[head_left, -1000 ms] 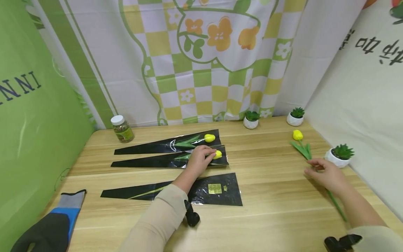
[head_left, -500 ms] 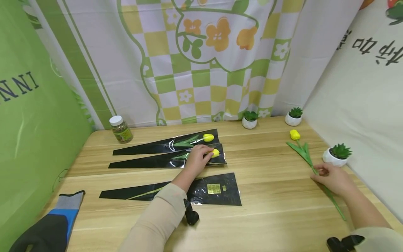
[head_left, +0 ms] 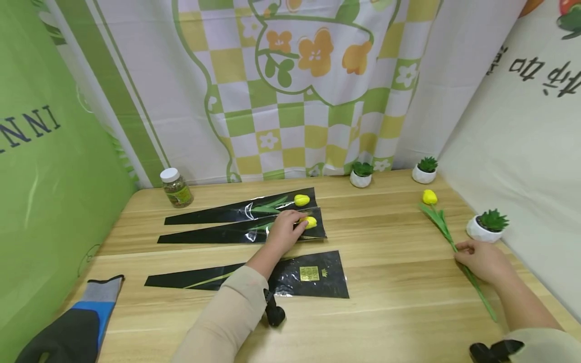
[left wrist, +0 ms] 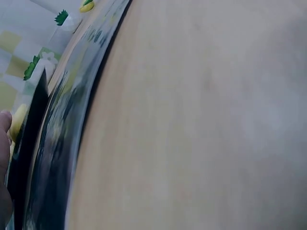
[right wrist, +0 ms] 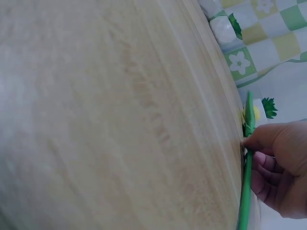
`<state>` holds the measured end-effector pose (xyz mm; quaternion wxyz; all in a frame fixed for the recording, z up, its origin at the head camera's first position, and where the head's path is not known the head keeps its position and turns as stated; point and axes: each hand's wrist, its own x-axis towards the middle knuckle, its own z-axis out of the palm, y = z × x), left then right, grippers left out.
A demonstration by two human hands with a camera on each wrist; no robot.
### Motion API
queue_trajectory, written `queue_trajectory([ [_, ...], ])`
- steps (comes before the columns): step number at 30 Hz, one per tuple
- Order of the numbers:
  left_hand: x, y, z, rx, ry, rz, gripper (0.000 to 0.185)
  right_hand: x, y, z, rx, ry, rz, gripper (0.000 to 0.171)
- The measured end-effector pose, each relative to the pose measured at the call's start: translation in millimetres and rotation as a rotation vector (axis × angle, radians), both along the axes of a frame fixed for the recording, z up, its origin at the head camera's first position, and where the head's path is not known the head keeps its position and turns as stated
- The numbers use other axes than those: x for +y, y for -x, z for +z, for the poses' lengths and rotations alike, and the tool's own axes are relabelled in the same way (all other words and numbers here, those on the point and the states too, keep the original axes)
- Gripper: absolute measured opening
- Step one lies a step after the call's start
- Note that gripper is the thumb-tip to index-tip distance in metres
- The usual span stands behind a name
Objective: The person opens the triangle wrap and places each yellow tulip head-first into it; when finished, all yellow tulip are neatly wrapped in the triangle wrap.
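Tulip [head_left: 437, 216] lies loose near the table's [head_left: 390, 322] right edge, bloom toward the back, probably kept apart from the two already sleeved. Right hand [head_left: 482, 258] pinches its stem between thumb and curled fingers. Left hand [head_left: 283, 231] rests on the middle sleeve [head_left: 213, 233] mid-table, fingers loosely bent over the wrapped bloom [head_left: 310, 222], steadying it.

Glove [head_left: 68, 330] cut off at the head view's lower left; stem of the loose tulip [head_left: 447, 237] partly hidden under right hand [head_left: 483, 259]; left wrist view blurred
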<state>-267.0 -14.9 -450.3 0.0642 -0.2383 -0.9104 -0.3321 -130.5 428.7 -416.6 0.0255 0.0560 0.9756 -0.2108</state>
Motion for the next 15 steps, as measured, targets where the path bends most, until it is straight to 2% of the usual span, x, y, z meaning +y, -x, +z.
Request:
queue_trajectory([
  [4,-2.4,-2.8,5.1,0.019,0.014,-0.004,0.034,-1.8,0.5,-0.1,-0.001,0.018,-0.019,0.045],
  [9,-5.5,-14.6,10.9,0.111,-0.045,-0.053,0.028,-6.9,1.1,0.6,0.0,0.114,-0.065,0.049],
  [11,-6.1,-21.3,11.3,0.142,-0.085,-0.078,0.025,-11.5,2.1,0.7,-0.01,0.2,-0.08,0.052],
  [15,-4.6,-35.4,6.3,0.137,-0.144,-0.103,0.022,-24.9,4.5,-0.2,-0.034,0.402,-0.083,0.054],
])
